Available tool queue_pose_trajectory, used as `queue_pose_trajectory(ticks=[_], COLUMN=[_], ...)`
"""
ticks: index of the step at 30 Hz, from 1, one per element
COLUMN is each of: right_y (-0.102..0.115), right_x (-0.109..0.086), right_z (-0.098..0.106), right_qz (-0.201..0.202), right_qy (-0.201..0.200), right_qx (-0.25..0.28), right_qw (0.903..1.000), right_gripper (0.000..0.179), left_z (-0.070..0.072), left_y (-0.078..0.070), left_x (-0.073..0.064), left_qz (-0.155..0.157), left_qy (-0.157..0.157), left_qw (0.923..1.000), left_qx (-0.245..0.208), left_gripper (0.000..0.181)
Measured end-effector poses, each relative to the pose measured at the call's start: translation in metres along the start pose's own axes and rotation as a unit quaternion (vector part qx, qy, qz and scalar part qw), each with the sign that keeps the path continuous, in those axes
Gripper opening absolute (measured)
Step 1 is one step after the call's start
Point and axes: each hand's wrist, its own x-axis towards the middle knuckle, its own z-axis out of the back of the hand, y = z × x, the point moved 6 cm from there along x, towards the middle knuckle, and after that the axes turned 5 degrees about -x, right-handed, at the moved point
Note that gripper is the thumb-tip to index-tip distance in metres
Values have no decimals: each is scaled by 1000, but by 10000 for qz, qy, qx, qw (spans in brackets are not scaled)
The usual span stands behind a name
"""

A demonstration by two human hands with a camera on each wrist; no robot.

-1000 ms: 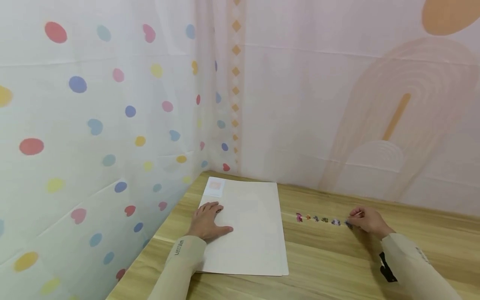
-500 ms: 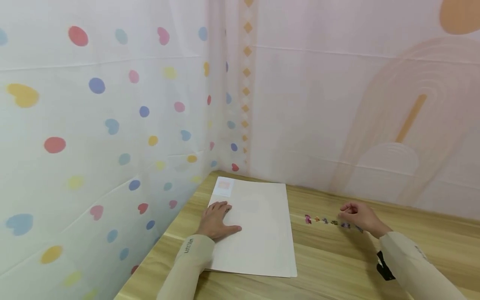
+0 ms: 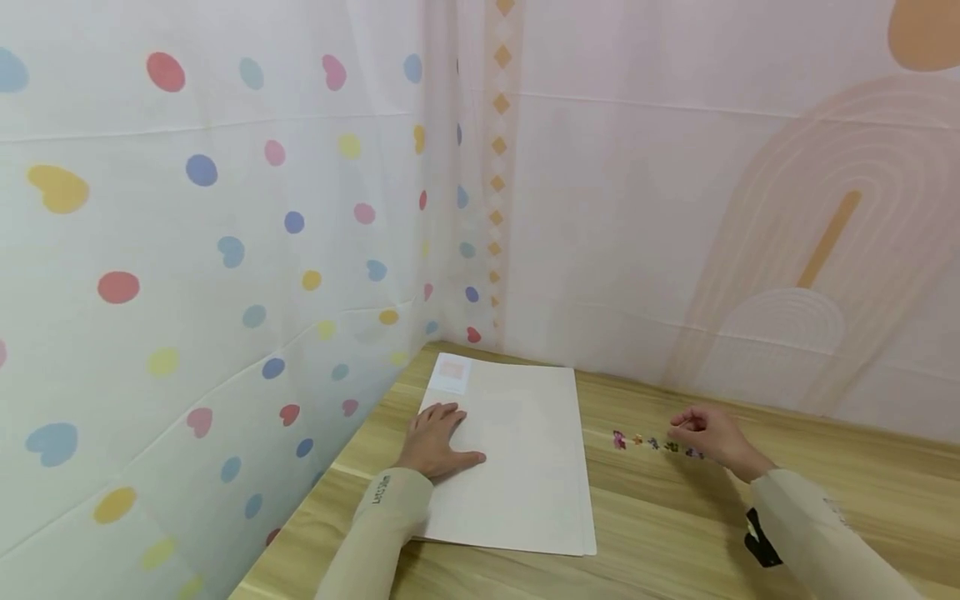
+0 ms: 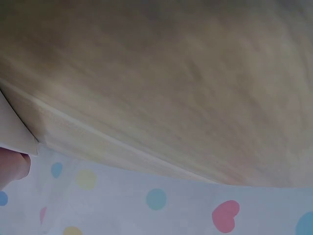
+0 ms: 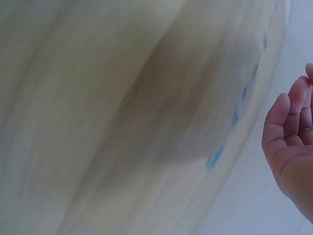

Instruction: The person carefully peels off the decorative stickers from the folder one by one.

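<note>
My left hand (image 3: 437, 442) rests on a stack of large white sheets (image 3: 525, 467), fingers spread and thumb out to the right. In the left wrist view one fingertip (image 4: 14, 166) shows at a sheet's corner (image 4: 14, 129). Right of the stack runs a row of several small colourful pieces: a pink butterfly-like one (image 3: 619, 439), an orange one (image 3: 637, 439), then a green one (image 3: 671, 447) and a purple one (image 3: 695, 452). My right hand (image 3: 712, 435) hovers over the row's right part, fingers loosely bent, with nothing showing in the palm in the right wrist view.
A label with a pale orange picture (image 3: 450, 373) lies at the stack's upper left corner. Dotted cloth (image 3: 247, 208) hangs along the left side, and pale pink cloth (image 3: 615, 208) behind the wood-grain table (image 3: 652, 517). A black item (image 3: 762, 540) sits beneath the right sleeve.
My right hand has lifted from the dark blue piece at the row's right end and shifted left above the row. The left hand stays on the sheets. The head view has swung slightly left.
</note>
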Motion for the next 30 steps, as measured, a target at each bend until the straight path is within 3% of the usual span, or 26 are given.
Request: queue_pose_trajectory(ticks=[5, 11, 15, 26, 30], right_y=[34, 75, 99, 138, 146], right_x=[23, 54, 69, 88, 89], right_z=[-32, -77, -106, -173, -188], right_qz=[184, 218, 471, 863, 1090], right_qy=[389, 400, 482, 826, 1205], right_qx=[501, 806, 918, 617, 500], right_qw=[9978, 9957, 9935, 9909, 9854], right_gripper=[28, 17, 12, 6, 12], left_z=[1, 0, 0, 2, 2], left_y=[3, 2, 1, 2, 4], left_x=[2, 2, 4, 6, 6], left_qz=[219, 236, 215, 157, 110], left_qy=[158, 251, 249, 336, 357], left_qw=[9994, 9989, 9989, 9989, 9990], left_qx=[237, 328, 323, 269, 228], left_gripper=[74, 74, 73, 72, 71])
